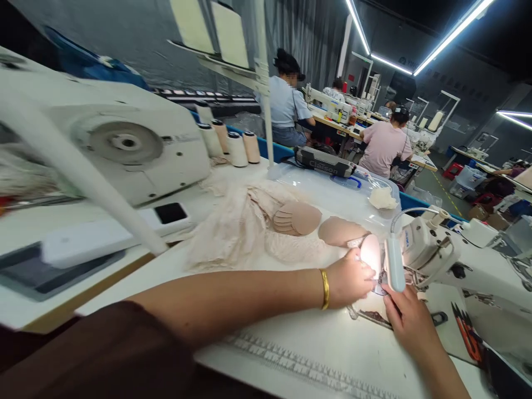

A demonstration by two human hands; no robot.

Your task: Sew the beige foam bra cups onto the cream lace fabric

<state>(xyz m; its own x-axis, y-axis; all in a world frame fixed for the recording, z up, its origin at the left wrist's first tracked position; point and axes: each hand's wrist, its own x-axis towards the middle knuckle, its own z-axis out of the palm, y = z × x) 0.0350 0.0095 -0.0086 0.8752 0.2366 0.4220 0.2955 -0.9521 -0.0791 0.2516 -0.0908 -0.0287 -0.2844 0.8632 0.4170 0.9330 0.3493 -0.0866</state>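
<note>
From my head camera, my left hand presses the beige bra cup flat with closed fingers on the white table; my right hand pinches its near edge under the sewing machine. Far right, co-workers sew under strip lights.

I see matt beige foam-like cups lying on rough lace cloth. The sewing machine looks like glossy white enamelled metal, the table smooth matt laminate, my bangle shiny gold-coloured metal.
</note>
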